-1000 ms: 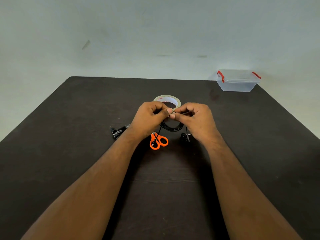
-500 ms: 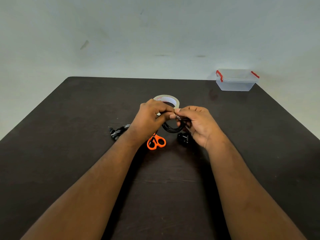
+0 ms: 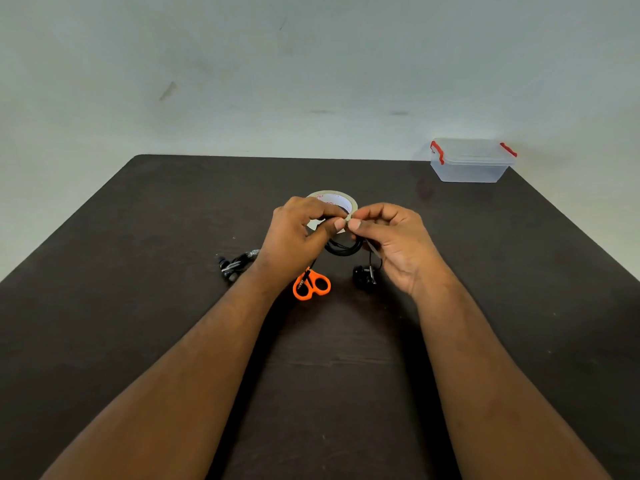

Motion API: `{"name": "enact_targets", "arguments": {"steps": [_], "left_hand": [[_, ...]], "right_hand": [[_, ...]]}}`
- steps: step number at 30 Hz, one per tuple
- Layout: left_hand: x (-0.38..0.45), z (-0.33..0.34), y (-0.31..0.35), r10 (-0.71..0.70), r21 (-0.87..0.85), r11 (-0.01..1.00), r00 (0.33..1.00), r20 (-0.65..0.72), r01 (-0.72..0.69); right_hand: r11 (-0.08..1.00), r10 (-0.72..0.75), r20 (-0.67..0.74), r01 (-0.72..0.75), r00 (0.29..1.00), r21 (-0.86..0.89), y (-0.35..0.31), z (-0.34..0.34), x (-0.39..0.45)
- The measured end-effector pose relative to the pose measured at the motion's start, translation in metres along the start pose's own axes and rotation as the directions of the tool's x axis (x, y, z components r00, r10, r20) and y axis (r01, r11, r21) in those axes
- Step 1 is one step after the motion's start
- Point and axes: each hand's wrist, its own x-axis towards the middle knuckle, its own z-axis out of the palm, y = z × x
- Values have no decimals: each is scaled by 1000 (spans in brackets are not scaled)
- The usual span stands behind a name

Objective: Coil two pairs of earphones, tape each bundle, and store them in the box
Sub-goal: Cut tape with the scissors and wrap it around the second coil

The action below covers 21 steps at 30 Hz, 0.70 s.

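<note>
Above the middle of the dark table both hands hold a coiled black earphone cable. My left hand and my right hand pinch the top of the coil, thumbs almost touching. Its black earbuds hang below my right hand. A roll of tape lies flat just behind my fingers, partly hidden. A second earphone bundle, wrapped with tape, lies on the table left of my left wrist. The clear box with red latches stands closed at the far right corner.
Orange-handled scissors lie on the table under my hands, blades hidden by my left hand. A pale wall rises behind the table's far edge.
Both hands have lifted slightly and turned the coil. My right hand has opened outward, and the earbuds now hang lower and more in view.
</note>
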Motion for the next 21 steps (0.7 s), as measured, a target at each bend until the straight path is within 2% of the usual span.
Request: {"name": "enact_targets", "arguments": {"steps": [2,4,12,17,21], "left_hand": [[0,-1,-1,-89,-109,990,995,49,94],[1,-1,-2,-140,-143,978,987,79,150],[2,1,0,-138,76,989,982,132,129],[-1,0,-5,-225,114,972,957,183,207],[-1,-2,-7,-176,152,977,965,197,147]], "right_hand": [[997,-56,-23,54,998,-61,2,-1,2],[984,-106,-26,101,994,-144,2,-1,2],[887,-231,12,216,973,-407,8,4,6],[855,-177,69,188,982,-483,20,3,10],[805,-195,70,201,978,-558,25,0,11]]}}
